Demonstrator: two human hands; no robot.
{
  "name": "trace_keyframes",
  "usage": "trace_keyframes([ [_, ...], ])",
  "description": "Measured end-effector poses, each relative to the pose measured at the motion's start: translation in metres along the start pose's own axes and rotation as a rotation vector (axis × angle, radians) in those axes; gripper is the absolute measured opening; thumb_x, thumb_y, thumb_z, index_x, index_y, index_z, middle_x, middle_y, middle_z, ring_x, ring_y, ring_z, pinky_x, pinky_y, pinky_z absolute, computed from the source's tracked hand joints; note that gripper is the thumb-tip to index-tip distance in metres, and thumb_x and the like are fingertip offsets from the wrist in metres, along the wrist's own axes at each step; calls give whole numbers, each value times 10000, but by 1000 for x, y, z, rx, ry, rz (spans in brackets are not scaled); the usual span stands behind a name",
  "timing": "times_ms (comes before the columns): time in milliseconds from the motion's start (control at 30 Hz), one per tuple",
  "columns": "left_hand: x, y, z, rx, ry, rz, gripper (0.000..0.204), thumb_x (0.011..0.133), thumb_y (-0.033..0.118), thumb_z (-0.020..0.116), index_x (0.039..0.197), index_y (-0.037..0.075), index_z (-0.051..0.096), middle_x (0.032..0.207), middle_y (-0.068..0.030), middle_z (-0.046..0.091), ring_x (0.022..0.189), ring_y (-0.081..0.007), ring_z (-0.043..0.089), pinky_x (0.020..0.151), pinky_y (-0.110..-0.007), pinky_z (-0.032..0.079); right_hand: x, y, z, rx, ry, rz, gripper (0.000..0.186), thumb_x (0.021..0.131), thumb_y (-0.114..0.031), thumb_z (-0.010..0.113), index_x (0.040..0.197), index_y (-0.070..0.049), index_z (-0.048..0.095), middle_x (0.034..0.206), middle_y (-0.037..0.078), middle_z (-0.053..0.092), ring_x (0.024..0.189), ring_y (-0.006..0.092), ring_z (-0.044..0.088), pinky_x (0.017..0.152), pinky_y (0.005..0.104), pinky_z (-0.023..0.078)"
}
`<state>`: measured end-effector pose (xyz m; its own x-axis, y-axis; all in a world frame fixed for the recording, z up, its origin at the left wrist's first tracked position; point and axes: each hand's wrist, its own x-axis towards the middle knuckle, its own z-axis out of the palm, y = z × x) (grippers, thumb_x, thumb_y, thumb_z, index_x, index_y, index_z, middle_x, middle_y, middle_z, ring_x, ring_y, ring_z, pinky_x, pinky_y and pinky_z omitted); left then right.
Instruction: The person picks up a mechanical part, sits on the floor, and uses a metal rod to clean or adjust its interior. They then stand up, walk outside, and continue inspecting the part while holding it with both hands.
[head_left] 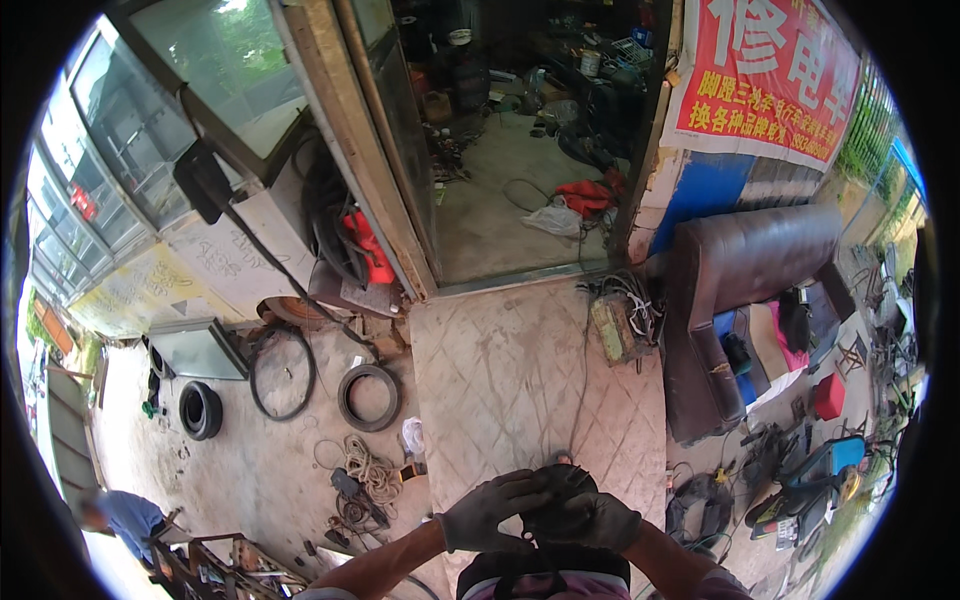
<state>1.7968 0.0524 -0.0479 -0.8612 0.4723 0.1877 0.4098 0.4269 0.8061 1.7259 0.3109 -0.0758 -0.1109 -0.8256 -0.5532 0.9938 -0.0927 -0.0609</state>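
Over the concrete strip, gloved left hand and right hand are meeting at a dark object, grip impossible to tell; a sofa is lining the strip's right edge.

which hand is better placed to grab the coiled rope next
Probably the left hand: the coiled rope lies off to the left, nearer it than the right hand. Both are at a dark object, so the left may need freeing first.
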Motion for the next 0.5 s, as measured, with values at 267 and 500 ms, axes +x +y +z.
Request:
trace_keyframes([
  [267,117,-12,-93,84,70,-231,797,686,406,878,1377,127,595,1410,-179,545,1318,-375,505,1077,-461,431,32,-139,64,26,-179,-26,507,927,-153,536,1411,-21,463,1343,199,600,1235,337,605,1048,469,501],
  [500,202,-25,-166,146,18,-227,807,692,366,877,1394,116,568,1389,-191,551,1295,-386,513,1081,-465,424,35,-254,116,17,-86,65,482,951,-139,487,1416,-10,466,1342,182,608,1209,326,622,1018,470,522],
])
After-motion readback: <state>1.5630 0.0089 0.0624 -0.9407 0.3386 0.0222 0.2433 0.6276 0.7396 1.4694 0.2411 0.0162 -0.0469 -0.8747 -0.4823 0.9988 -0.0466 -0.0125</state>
